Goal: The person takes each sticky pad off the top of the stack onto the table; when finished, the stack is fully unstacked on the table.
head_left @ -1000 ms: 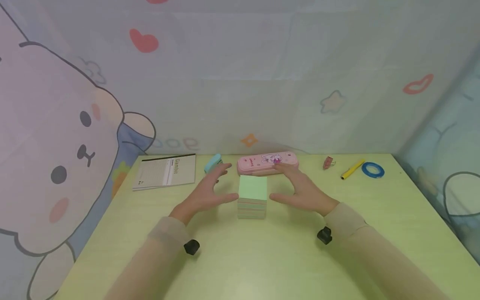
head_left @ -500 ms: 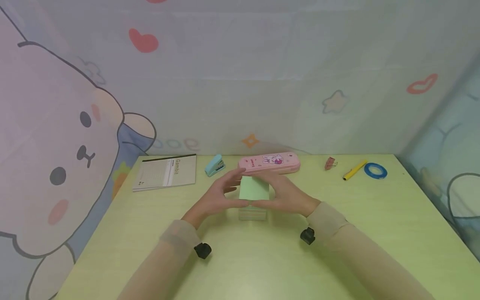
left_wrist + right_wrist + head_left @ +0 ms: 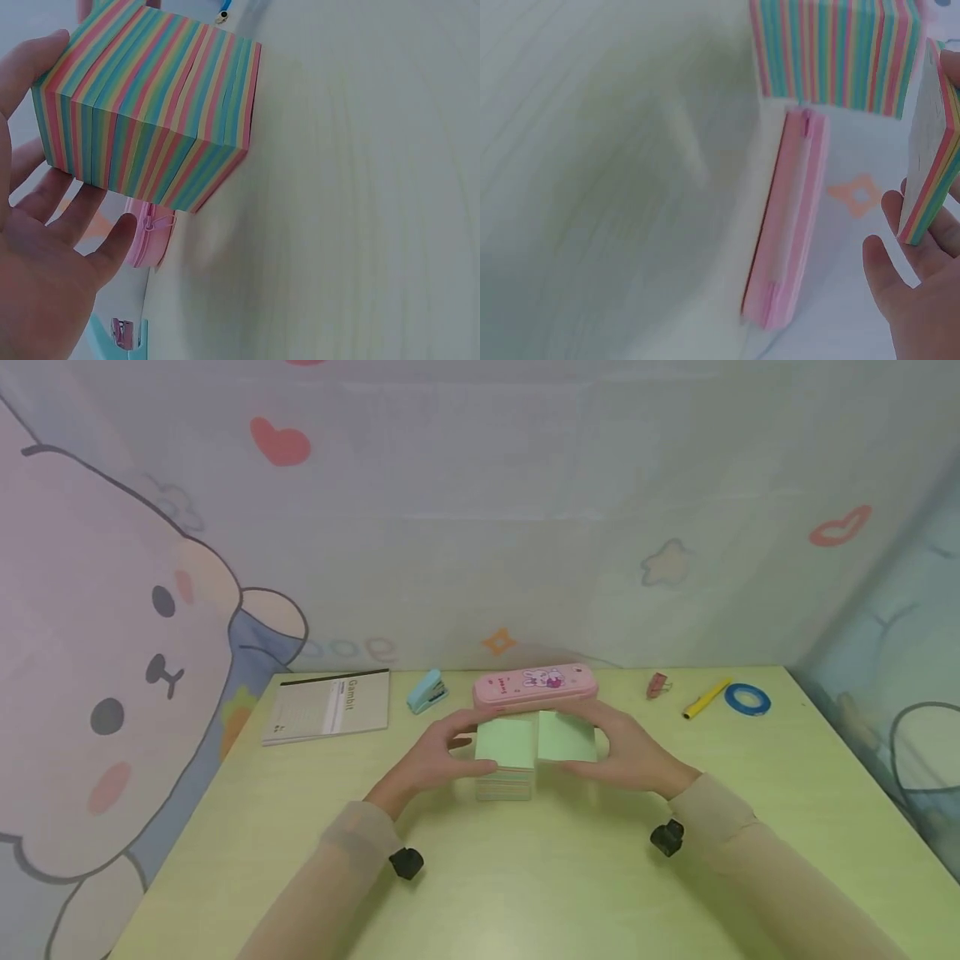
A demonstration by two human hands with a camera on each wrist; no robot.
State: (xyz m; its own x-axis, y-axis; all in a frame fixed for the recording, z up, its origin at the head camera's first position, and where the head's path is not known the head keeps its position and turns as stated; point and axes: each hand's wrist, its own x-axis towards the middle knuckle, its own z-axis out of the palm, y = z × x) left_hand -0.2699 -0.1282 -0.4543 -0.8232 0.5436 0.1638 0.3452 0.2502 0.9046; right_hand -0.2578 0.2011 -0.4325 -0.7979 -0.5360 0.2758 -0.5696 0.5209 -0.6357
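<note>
A cube of striped paper notes (image 3: 504, 768) with a green top sheet stands mid-table. My left hand (image 3: 442, 753) grips its left side, thumb on the near edge and fingers behind it. The left wrist view shows the cube (image 3: 150, 127) with my thumb at its corner and my left hand (image 3: 45, 255) beside it. My right hand (image 3: 630, 752) holds a thin slab of notes (image 3: 566, 737) just right of the cube, level with its top. In the right wrist view the slab (image 3: 930, 150) sits in my right hand (image 3: 922, 300), apart from the cube (image 3: 832, 52).
Along the far edge lie a notebook (image 3: 327, 706), a blue stapler (image 3: 427, 691), a pink pencil case (image 3: 535, 685), a red binder clip (image 3: 657, 685), a yellow pen (image 3: 705, 698) and a blue tape ring (image 3: 747, 699). Cartoon-printed cloth walls enclose the green table (image 3: 480, 877).
Both hands closed in on the cube from either side. My right hand then took a slab off its top and moved it right; the left hand stays on the cube.
</note>
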